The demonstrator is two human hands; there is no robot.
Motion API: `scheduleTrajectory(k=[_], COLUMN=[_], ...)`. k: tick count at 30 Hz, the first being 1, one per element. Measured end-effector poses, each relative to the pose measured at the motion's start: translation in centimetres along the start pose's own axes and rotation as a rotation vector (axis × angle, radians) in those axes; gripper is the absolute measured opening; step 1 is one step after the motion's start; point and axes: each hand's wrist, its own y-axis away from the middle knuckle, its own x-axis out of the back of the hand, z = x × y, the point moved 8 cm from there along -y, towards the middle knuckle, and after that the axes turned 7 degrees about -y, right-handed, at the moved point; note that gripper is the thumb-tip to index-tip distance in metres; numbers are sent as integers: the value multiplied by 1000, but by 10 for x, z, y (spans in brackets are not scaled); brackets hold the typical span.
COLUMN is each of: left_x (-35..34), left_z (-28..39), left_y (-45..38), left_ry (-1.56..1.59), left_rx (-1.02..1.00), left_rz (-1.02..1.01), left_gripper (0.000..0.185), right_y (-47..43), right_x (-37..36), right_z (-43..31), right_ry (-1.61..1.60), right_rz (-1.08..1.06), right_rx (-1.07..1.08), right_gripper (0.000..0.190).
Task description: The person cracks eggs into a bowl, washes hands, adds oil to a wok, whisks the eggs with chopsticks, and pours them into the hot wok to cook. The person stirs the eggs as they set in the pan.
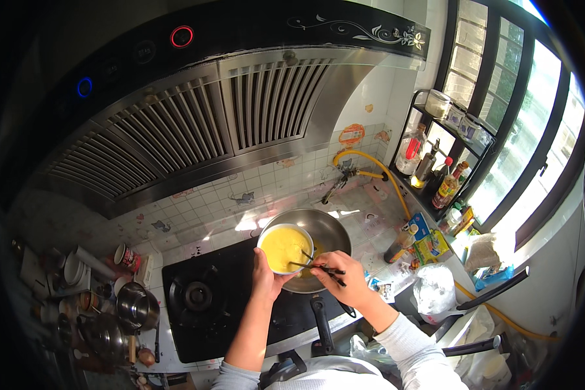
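Note:
My left hand (267,278) grips the rim and side of a white bowl (260,243) that holds yellow beaten egg (283,245). In my right hand (340,278) is a pair of dark chopsticks (306,265), their tips in the egg. The bowl is held over the left part of a steel frying pan (334,228), whose black handle (321,319) points towards me. Some yellow liquid shows in the pan beside the bowl; the rest of its bottom is hidden by the bowl and my hands. The pan is over the right side of a black gas hob (234,292).
A range hood (224,112) hangs over the hob. At the left lie steel pots (137,304), an onion (146,357) and a knife (157,343). A sauce bottle (400,243), packets (430,246) and a plastic bag (434,287) are at the right, below a bottle rack (421,187). A yellow hose (394,181) runs along the wall.

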Motion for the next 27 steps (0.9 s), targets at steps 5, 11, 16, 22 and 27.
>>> scheduleTrajectory(k=[5, 11, 16, 22, 27], left_x=[-4, 2, 4, 0, -1], left_z=[-4, -7, -8, -5, -1], left_y=[-2, -1, -2, 0, 0], left_ry=[-8, 32, 31, 7, 3], left_rx=[15, 21, 32, 38, 25], left_rz=[18, 56, 56, 51, 48], left_gripper=[76, 75, 75, 75, 76], right_y=[26, 43, 0, -71, -70], right_x=[-25, -30, -3, 51, 63], right_z=[81, 141, 117, 42, 11], right_ry=[-639, -1237, -1262, -1195, -791], right_rz=[369, 707, 675, 519, 422], right_rx=[-329, -798, -677, -346, -204], right_gripper=[17, 21, 19, 16, 10])
